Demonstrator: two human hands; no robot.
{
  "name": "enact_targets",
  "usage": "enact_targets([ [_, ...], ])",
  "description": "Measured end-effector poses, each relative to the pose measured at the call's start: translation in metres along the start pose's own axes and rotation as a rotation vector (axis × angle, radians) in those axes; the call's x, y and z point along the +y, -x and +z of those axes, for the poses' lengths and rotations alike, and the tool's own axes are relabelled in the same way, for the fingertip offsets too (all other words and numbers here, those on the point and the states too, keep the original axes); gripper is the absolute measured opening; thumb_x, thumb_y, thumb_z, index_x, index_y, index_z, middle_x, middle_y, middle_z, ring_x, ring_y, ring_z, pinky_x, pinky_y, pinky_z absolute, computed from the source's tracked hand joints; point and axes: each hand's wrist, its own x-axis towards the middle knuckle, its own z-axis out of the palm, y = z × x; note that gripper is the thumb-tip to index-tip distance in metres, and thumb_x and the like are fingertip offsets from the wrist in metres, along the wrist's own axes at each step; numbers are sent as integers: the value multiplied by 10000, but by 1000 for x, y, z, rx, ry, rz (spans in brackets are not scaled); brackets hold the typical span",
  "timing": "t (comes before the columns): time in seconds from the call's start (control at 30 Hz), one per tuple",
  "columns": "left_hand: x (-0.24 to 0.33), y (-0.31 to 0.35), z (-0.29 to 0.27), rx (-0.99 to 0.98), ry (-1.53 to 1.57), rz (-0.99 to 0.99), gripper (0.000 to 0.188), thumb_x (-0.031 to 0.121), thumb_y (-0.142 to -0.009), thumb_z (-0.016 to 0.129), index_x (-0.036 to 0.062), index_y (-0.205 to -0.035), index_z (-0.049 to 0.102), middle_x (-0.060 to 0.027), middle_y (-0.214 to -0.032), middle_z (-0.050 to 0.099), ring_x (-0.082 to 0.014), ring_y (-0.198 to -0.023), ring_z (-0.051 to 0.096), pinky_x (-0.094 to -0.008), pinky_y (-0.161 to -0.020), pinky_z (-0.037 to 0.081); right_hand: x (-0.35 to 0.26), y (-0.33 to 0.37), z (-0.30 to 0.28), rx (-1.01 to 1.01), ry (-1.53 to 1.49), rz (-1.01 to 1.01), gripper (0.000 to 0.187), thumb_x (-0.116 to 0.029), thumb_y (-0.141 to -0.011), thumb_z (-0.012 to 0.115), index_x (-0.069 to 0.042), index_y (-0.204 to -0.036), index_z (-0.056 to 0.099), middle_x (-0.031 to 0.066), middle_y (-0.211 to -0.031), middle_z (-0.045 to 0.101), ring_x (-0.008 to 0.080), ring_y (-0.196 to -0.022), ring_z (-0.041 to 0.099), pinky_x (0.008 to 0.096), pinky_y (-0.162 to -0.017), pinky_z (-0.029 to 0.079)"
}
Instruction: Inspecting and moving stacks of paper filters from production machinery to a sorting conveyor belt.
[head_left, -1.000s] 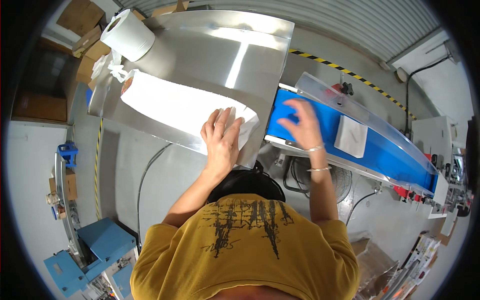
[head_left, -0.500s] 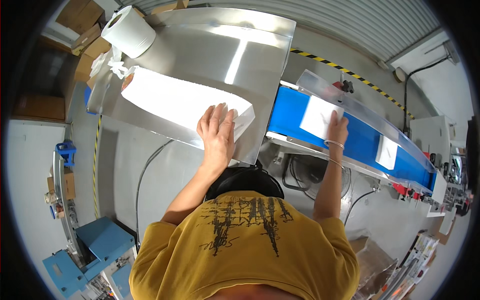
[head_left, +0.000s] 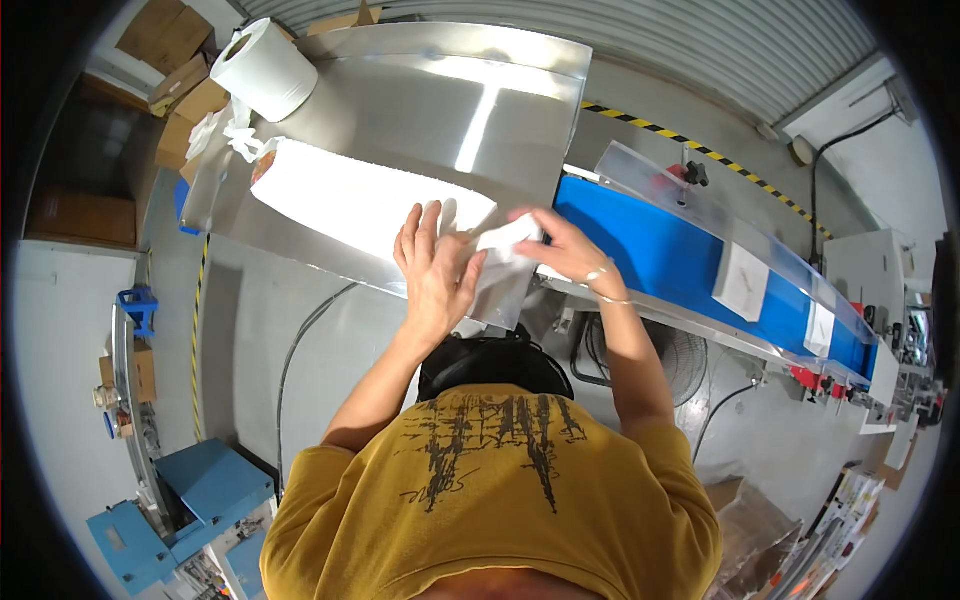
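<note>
Left hand [head_left: 437,272] lies spread flat on the end of the long white stack [head_left: 370,200] on the steel table [head_left: 450,90]. Right hand [head_left: 562,248] pinches one white piece [head_left: 503,240] off it (right beside the blue conveyor [head_left: 660,250]). Best to keep that flat palm pressing so just one piece peels away.

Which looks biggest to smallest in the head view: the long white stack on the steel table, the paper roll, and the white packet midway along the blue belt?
1. Long white stack, clearly largest.
2. Paper roll.
3. White packet, smallest, though fisheye bending near the rim makes its true size unsure.
</note>
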Motion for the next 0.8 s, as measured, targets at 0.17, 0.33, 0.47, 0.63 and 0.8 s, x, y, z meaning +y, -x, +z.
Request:
enact_targets([
  [0.17, -12, -3, 6, -6, -63, -119, 294, 46, -809, 669, 61, -1102, 650, -167, -1308, 507, -391, -1252, 404, -487, -1019, 327, 44, 47, -57, 703, 147, 558, 481, -415, -935, 552, 55, -1035, 541, 231, -918, 617, 312, -814, 593, 399, -746, 468],
  [0.33, -16, 0, 6, 19, -124, -33, 301, 13, -805, 662, 56, -1103, 658, -152, -1277, 538, -372, -1210, 454, -463, -986, 375, 62, 83, -96, 890, 1201, 732, 537, -469, -844, 634, 15, -1069, 577, 228, -1002, 616, 353, -917, 594, 449, -794, 480],
  [0.47, -15, 2, 7, 13, -95, -12, 272, 11, -800, 664, 75, -1063, 685, -131, -1292, 533, -368, -1219, 447, -468, -995, 362, 28, 57, -77, 631, 1013, 24, 534, -277, -747, 754, -84, -1200, 549, 151, -1152, 586, 318, -1045, 553, 426, -843, 469],
  [0.63, -14, 0, -4, -85, -33, 39, 278, -8, -776, 650, 76, -1038, 682, -138, -1349, 482, -399, -1301, 352, -508, -1051, 250, -39, -13, -6, -53, 92, -42, 599, -133, -761, 752, -105, -1301, 495, 102, -1302, 495, 262, -1220, 454, 353, -1011, 386],
  [0.8, -14, -9, -5, 6, -29, -36, 292, 2, -787, 645, 60, -1073, 660, -146, -1360, 471, -403, -1301, 350, -514, -1047, 265, 10, -2, 3, 59, -203, 169, 363, -213, -887, 664, -8, -1157, 536, 76, -1049, 604, 159, -949, 566, 309, -813, 483],
])
